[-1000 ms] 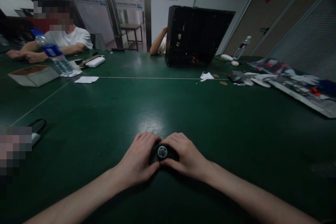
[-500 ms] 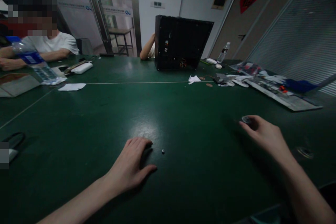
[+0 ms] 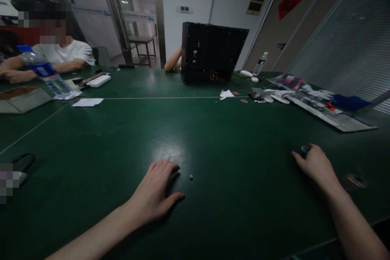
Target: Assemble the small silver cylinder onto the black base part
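My left hand point(image 3: 157, 189) rests on the green table point(image 3: 128, 134), palm down, thumb and fingers apart, with nothing in it. Just right of its fingertips lies a tiny round metal piece point(image 3: 191, 177) with a dark centre, like a small nut or bead, not touched by the hand. On the right side, my right hand point(image 3: 317, 166) has its thumb and fingers closed around a small dark round object point(image 3: 305, 150) with a pale rim, close to the tabletop; its kind is unclear. Beside the right wrist is a blurred ring-shaped item point(image 3: 356, 180).
A large black case point(image 3: 213, 55) stands at the far side, with a person's arm point(image 3: 173, 60) behind it. Another person sits far left, near a water bottle point(image 3: 45, 73) and a box point(image 3: 24, 101). Gloves and a cluttered tray point(image 3: 332, 113) lie back right.
My right hand has moved right and slightly down in view with the dark round object. The left hand and the tiny metal piece keep their places relative to each other.
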A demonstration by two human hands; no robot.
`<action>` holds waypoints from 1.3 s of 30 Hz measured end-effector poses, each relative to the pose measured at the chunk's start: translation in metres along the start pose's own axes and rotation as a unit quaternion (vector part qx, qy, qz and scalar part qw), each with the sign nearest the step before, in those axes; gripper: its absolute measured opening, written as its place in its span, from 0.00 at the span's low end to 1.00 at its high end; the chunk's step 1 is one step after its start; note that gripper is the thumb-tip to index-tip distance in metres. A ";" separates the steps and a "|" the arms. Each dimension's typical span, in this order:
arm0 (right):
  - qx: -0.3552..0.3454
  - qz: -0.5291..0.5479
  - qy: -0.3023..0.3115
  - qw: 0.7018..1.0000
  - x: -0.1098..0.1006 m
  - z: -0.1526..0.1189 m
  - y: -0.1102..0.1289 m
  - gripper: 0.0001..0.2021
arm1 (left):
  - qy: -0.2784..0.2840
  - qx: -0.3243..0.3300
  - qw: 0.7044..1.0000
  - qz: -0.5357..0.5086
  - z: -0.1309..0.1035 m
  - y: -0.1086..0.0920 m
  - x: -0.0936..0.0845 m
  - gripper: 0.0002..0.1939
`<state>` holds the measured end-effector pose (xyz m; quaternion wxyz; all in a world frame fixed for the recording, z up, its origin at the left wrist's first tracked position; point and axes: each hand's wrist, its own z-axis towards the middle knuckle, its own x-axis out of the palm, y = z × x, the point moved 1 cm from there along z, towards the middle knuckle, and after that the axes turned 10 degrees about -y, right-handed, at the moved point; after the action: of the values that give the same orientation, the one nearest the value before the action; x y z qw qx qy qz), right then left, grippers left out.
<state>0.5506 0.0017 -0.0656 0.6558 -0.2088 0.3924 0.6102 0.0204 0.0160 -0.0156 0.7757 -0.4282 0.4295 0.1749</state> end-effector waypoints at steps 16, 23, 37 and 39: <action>-0.338 0.276 0.351 0.829 -0.021 -0.027 0.325 0.14 | -0.002 0.004 1.000 -0.004 -0.002 0.003 0.000 0.22; -0.262 0.419 0.399 0.772 -0.003 -0.031 0.331 0.04 | 0.008 -0.003 1.000 -0.003 -0.001 0.004 -0.001 0.23; 0.319 0.695 0.520 0.381 0.008 -0.056 0.338 0.16 | 0.014 -0.006 1.000 -0.003 0.000 0.008 0.003 0.23; 0.316 0.697 0.522 0.376 0.007 -0.056 0.337 0.16 | 0.013 -0.006 1.000 0.002 0.000 0.008 0.003 0.23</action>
<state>0.2103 0.0206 -0.0364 -0.3182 0.0835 0.8282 0.4536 0.0171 0.0205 -0.0218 0.7672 -0.4340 0.4391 0.1736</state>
